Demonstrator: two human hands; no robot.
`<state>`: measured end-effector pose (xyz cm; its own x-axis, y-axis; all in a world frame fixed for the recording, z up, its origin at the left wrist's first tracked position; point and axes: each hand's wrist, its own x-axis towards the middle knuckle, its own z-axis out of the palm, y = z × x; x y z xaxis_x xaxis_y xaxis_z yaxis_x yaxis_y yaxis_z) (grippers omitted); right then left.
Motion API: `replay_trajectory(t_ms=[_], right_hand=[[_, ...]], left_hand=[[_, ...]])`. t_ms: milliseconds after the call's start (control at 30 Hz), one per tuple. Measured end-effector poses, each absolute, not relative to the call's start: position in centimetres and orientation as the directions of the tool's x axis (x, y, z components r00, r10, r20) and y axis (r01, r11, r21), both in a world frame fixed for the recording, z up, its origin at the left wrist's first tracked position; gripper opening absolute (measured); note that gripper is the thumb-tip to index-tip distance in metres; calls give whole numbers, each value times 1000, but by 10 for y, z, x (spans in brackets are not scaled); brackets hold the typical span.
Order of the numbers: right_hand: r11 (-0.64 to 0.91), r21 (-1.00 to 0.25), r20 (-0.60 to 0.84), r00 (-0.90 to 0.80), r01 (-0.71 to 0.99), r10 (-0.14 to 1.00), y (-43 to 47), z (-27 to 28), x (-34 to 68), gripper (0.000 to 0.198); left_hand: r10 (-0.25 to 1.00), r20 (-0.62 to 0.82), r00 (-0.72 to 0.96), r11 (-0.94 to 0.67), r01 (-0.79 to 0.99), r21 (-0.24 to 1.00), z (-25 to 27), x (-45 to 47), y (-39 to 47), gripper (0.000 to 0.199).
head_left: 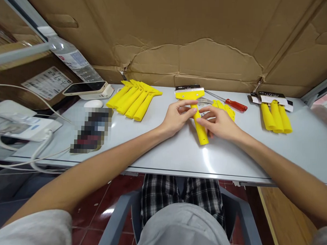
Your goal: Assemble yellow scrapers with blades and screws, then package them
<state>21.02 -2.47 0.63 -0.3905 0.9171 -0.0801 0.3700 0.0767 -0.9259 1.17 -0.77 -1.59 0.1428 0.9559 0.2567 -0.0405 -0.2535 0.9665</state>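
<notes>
A yellow scraper (201,132) with a metal blade plate and a black-edged head lies at the middle of the table, its handle pointing towards me. My left hand (178,116) pinches the upper handle just below the head with thumb and forefinger. From the other side, my right hand (219,122) has curled fingers at the handle, its thumb resting on it; part of its grip is hidden. Behind the right hand lie small yellow parts (228,111), pliers (204,101) partly covered, and a screwdriver (235,105) with a red handle.
Several yellow scraper handles (139,100) lie in a row at left. Three scrapers with black heads (277,117) sit at right. On the left are a phone on a white box (97,93), a plastic bottle (74,58), cables and a power strip (31,127). Cardboard (193,30) backs the table.
</notes>
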Motion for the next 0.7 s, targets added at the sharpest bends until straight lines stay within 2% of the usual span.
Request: replay_trajectory(t_ms=[167,367,567,700], right_hand=[[-36,-906,-223,-403,422,887,-23,-1,210,82],[-40,-931,-191,-388,364,902,-21,-3,212,76],[6,-928,-135,-350,373,927,-26,-5,208,76],[-10,-932,-134,-319,361,938,-24,-10,208,79]], left_hand=[[930,300,213,-293,-66,954,-19,11,-7,50],[954,230,192,-217,-88,972,-20,10,-2,61],[940,292,177,-277,-102,955,-20,10,-2,54],[943,281,177,-271,-81,959,-17,11,-4,50]])
